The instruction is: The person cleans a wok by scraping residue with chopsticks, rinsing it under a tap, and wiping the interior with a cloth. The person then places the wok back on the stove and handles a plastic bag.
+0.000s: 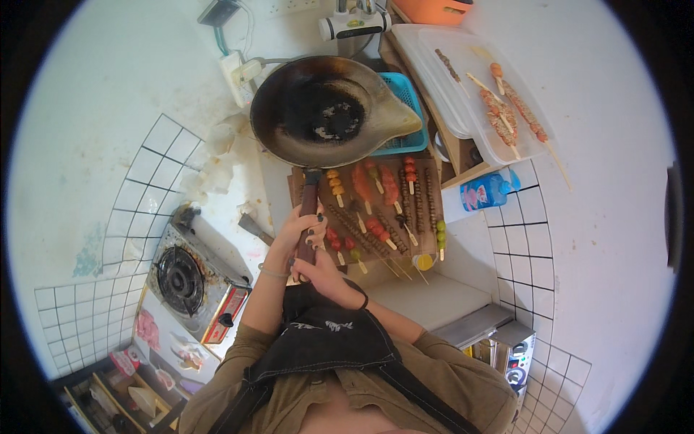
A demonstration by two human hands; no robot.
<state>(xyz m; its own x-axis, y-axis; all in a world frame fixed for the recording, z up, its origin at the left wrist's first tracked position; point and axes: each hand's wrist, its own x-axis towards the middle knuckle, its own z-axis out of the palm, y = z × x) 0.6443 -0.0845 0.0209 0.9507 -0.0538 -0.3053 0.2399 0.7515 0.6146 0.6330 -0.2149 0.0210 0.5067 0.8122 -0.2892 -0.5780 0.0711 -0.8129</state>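
Observation:
Both of my hands are wrapped around the dark wooden handle (308, 198) of a blackened wok (290, 116). My left hand (298, 230) grips higher up, closer to the pan, and my right hand (325, 274) holds the end nearer my body. The wok is raised, its inside facing me, with a pouring spout on its right side. Dark scorched patches line its bottom. Beneath the handle lies a brown board (428, 238) carrying several skewers, among them a red candied fruit stick (409, 169) and a green fruit stick (441, 234).
A blue plastic basket (415, 108) sits partly behind the wok. To the right are a clear tray (520, 154) of coated skewers and a blue pump bottle (482, 193). A gas stove (179, 279) stands left; a water-heater tap (355, 27) is at the back.

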